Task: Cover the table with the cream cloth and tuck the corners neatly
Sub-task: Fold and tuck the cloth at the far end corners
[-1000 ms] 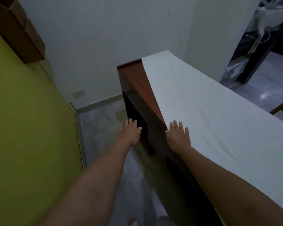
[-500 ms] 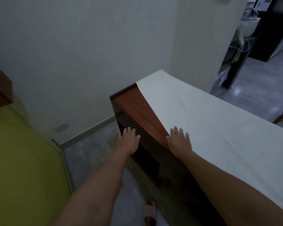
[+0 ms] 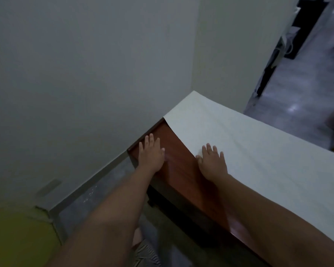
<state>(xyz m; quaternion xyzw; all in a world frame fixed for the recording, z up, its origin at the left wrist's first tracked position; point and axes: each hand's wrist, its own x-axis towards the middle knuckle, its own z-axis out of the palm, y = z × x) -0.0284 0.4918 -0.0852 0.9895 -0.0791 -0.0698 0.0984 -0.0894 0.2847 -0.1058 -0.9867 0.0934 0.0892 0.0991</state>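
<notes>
In the head view, a reddish-brown wooden table [image 3: 183, 170] runs from the centre of the frame down toward the lower right. The cream cloth [image 3: 258, 160] lies flat over most of its top, filling the right half of the frame from the far corner near the middle down to the right edge. The cloth's near edge runs on a slant, leaving a bare triangular strip of wood along the left side of the tabletop.

The left hand [image 3: 151, 154] lies palm down on that bare wood, close to the table's left corner, just left of the frame's centre. Its fingers are spread and flat, and it holds nothing.

The right hand [image 3: 212, 162] lies palm down at the slanted edge of the cloth, just right of centre. Its fingers are spread flat on the fabric, with the thumb at the cloth's edge; it presses the cloth rather than gripping it. Faint creases fan out across the cloth beyond this hand.

Both bare forearms reach in from the bottom of the frame. A pale wall [image 3: 85, 74] fills the upper left, with grey floor [image 3: 104, 189] below it and a yellow surface [image 3: 17, 237] in the lower left corner. A doorway to a darker room shows at the upper right.
</notes>
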